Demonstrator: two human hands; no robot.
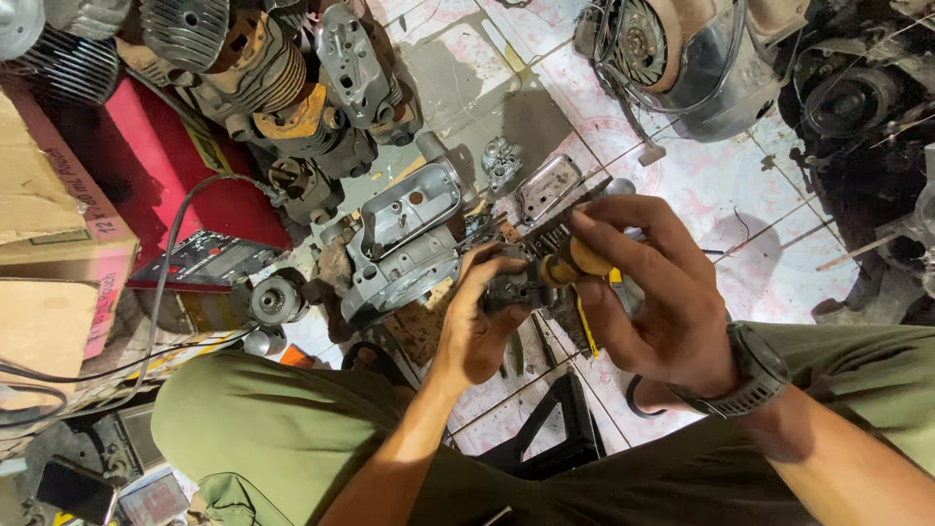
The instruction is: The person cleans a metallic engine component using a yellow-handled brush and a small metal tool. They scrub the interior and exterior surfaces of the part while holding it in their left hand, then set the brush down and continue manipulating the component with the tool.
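Orange-handled tool [575, 261] pinched in your right hand [653, 292], tip against small dark metal part [508, 290], your left hand [477, 326] clamped around that part, centre of scene over tiled floor [750, 195], grey engine casing [409, 239] just left, olive trousers [282, 429] near.

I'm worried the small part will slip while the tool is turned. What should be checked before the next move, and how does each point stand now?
1. Left hand grips the small dark metal part: ok, its fingers wrap it.
2. Right hand holds the wooden-handled tool: ok, handle pinched between thumb and fingers.
3. Tool tip seated in the part: cannot tell, the tip is hidden.
4. Part braced against something: not ok, it is held in the air above the tiled floor.
5. Room around the hands: not ok, the grey engine casing lies close beside the left hand.
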